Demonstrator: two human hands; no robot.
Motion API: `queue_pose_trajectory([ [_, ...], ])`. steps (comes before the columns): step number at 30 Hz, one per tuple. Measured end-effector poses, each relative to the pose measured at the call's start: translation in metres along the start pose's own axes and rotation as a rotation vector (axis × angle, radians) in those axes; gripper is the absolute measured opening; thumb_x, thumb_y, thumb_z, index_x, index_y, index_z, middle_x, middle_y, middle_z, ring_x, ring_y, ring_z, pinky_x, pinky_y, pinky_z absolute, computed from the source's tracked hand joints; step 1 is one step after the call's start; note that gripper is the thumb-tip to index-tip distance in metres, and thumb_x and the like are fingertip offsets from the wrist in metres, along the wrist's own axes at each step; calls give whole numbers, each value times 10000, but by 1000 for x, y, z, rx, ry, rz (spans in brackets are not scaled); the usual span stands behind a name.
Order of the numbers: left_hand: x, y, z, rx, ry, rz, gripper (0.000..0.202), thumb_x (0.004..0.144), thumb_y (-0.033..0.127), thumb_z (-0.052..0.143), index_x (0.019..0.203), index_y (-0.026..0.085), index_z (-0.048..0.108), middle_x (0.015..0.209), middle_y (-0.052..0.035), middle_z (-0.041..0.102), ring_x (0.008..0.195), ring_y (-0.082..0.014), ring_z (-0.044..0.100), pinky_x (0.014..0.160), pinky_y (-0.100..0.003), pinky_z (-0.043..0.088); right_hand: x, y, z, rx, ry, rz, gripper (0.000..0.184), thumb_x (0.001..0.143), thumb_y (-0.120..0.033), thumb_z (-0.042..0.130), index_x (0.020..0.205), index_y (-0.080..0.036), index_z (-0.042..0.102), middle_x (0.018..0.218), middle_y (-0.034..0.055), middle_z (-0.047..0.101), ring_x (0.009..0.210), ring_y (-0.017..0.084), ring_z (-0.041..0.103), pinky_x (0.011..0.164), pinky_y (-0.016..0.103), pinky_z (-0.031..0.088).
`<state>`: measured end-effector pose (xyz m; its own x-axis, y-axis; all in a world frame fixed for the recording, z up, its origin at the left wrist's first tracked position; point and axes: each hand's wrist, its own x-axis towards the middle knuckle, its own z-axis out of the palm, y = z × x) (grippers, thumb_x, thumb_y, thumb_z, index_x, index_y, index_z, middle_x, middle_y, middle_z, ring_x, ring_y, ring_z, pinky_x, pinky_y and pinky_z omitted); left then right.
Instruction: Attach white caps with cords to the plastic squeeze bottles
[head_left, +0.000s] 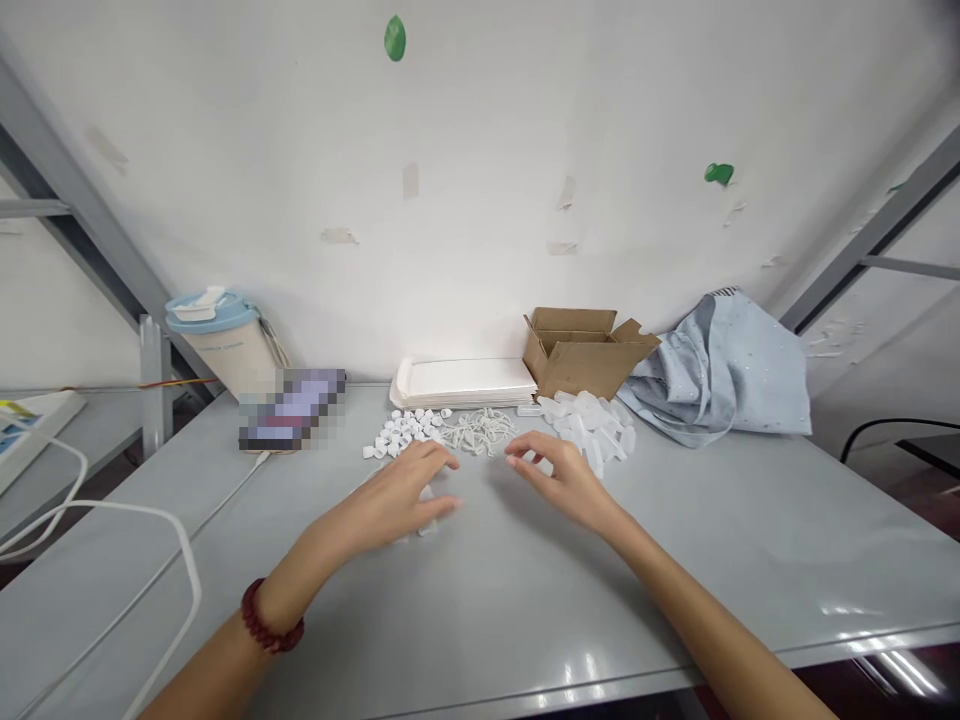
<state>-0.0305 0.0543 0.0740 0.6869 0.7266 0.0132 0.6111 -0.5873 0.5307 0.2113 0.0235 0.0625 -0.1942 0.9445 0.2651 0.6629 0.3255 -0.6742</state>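
My left hand (401, 492) lies low over the grey table (525, 590), fingers stretched forward, with small white plastic pieces (427, 527) under its fingertips. My right hand (559, 473) hovers beside it, fingers loosely curled and apart, holding nothing I can see. Just beyond the hands lie a pile of small white caps (401, 432), a tangle of thin white loops (480, 430) and a heap of clear plastic pieces (592, 425). A dark red bead bracelet (268, 625) sits on my left wrist.
At the back wall stand a stack of white trays (465, 382), an open cardboard box (581, 352), a crumpled light blue cloth (724, 370) and a lidded cup (221, 340). A blurred phone (292, 408) lies left, its white cable (150, 560) trailing across the table.
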Motion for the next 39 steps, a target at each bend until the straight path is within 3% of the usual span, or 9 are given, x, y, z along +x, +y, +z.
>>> queue_pose_trajectory([
  [4, 30, 8, 10, 153, 76, 139, 229, 894, 219, 416, 1068, 182, 561, 1131, -91, 535, 1099, -238, 455, 912, -370, 408, 9, 20, -14, -340, 121, 59, 203, 878, -203, 458, 979, -157, 628, 980, 85, 657, 883, 192, 602, 717, 300, 467],
  [7, 52, 8, 21, 287, 94, 214, 214, 889, 151, 396, 940, 161, 603, 1003, -102, 575, 1018, -252, 476, 840, -376, 430, 12, 33, -22, -653, 77, 174, 257, 884, -145, 444, 1076, -135, 613, 1075, 118, 632, 1011, 225, 558, 813, 316, 439],
  [11, 67, 5, 28, 288, 126, 227, 257, 871, 97, 380, 746, 161, 596, 811, -90, 590, 899, -249, 512, 783, -378, 441, 12, 38, -24, -782, 15, 231, 239, 856, -151, 503, 1053, -137, 639, 1018, 145, 644, 998, 280, 542, 801, 359, 416],
  [16, 54, 4, 19, 180, 281, 166, 239, 882, 122, 371, 904, 167, 604, 926, -80, 635, 894, -213, 558, 771, -344, 470, 11, 36, -19, -885, -8, 273, 269, 864, -134, 470, 1080, -156, 628, 1027, 152, 623, 985, 280, 533, 776, 350, 392],
  [22, 20, -3, 10, -385, 608, -140, 154, 776, 329, 597, 840, 204, 660, 874, -27, 704, 815, -196, 645, 763, -315, 522, 14, 45, -14, -922, -17, 321, 272, 846, -80, 448, 1028, -113, 647, 956, 189, 640, 948, 312, 542, 732, 365, 376],
  [25, 14, -7, 7, -575, 668, -244, 198, 708, 362, 669, 795, 184, 675, 831, -38, 714, 814, -210, 661, 744, -310, 538, 15, 49, -13, -903, -25, 314, 261, 849, -81, 448, 1002, -128, 654, 907, 164, 661, 933, 292, 558, 734, 350, 380],
  [30, 16, -7, 4, -670, 675, -251, 216, 664, 345, 705, 777, 163, 679, 798, -43, 713, 793, -206, 668, 757, -316, 540, 14, 41, -11, -809, 54, 249, 328, 878, -127, 435, 1185, -140, 550, 1036, 140, 630, 984, 255, 550, 786, 328, 409],
  [35, 18, -3, 8, -736, 675, -203, 210, 682, 329, 699, 803, 159, 677, 809, -43, 711, 806, -198, 667, 758, -305, 542, 8, 21, -4, -243, 314, 22, 222, 868, -230, 490, 1052, -143, 580, 956, 94, 604, 721, 173, 562, 686, 298, 462],
  [39, 20, 0, 13, -758, 673, -185, 189, 701, 311, 694, 814, 161, 678, 819, -43, 711, 806, -192, 666, 751, -290, 542, 3, 6, 5, 106, 322, 3, 154, 840, -321, 543, 925, -202, 590, 933, 57, 578, 697, 151, 540, 681, 306, 470],
])
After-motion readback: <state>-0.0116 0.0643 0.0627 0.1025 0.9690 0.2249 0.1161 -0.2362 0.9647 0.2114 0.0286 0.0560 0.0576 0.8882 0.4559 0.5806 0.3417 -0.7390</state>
